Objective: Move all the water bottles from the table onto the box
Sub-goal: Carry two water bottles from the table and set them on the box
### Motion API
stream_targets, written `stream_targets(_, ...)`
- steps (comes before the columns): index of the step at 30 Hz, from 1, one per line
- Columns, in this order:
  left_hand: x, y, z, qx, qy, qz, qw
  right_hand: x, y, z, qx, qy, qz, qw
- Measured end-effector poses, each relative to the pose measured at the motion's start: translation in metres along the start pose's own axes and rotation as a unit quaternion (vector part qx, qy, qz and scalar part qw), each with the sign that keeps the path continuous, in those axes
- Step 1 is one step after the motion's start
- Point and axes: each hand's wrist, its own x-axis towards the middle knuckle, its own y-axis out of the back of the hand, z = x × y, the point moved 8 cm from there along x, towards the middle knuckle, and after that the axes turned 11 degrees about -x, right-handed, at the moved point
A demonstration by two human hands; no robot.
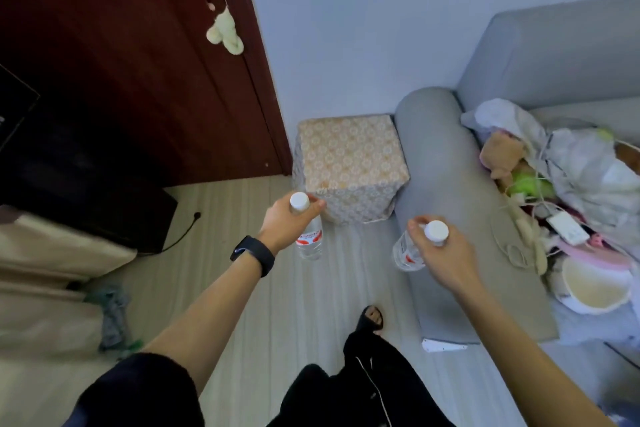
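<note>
My left hand (289, 224) grips a clear water bottle (309, 239) with a white cap and red label near its neck, holding it in the air just in front of the box's near-left corner. My right hand (440, 253) holds a second clear water bottle (407, 250) by its neck, white cap up, over the sofa armrest. The box (349, 163) is wrapped in beige patterned paper and stands on the floor between the door and the sofa. Its top carries nothing. The table is out of view.
A grey sofa (446, 191) stands right of the box, its seat piled with bags, toys and cables (561, 184). A dark red door (138, 62) is at the left, a black cabinet (86, 184) below it. My foot (372, 317) stands on the pale wood floor.
</note>
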Motion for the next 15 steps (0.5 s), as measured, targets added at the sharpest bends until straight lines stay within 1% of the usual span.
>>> stream_targets(4, 0.060, -0.015, 0.020, -0.032, 0.023, 0.044, 0.998, 0.081, 0.024, -0.011, 0.002, -0.004, 0.018, 1.000)
stream_targets(9, 0.141, -0.032, 0.034, -0.052, 0.050, 0.060, 0.996, 0.171, 0.031, -0.030, -0.021, 0.006, 0.011, 1.000)
stream_targets(15, 0.254, -0.057, 0.041, -0.055, 0.070, 0.026, 0.996, 0.285, -0.001, -0.043, -0.054, -0.013, -0.038, 0.998)
